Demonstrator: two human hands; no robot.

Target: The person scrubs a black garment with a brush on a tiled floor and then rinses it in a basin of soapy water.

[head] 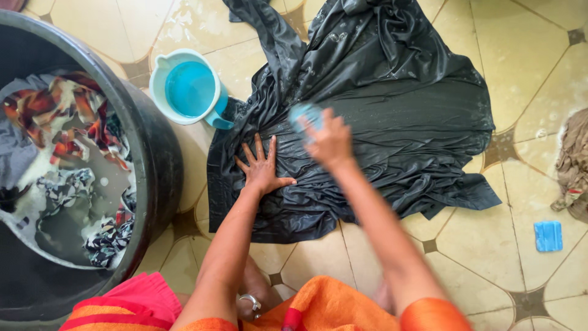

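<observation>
A wet black garment [392, 104] lies spread on the tiled floor. My left hand [262, 165] presses flat on its lower left part, fingers spread. My right hand [331, 140] is blurred with motion over the cloth and grips a small light-blue scrubbing brush [304, 114], which touches the fabric just right of my left hand.
A large black tub [160, 159] at left holds water and several patterned clothes. A light-blue jug [191, 89] stands beside the garment's left edge. A blue soap bar [548, 236] lies at right. A brown cloth [574, 162] sits at the right edge.
</observation>
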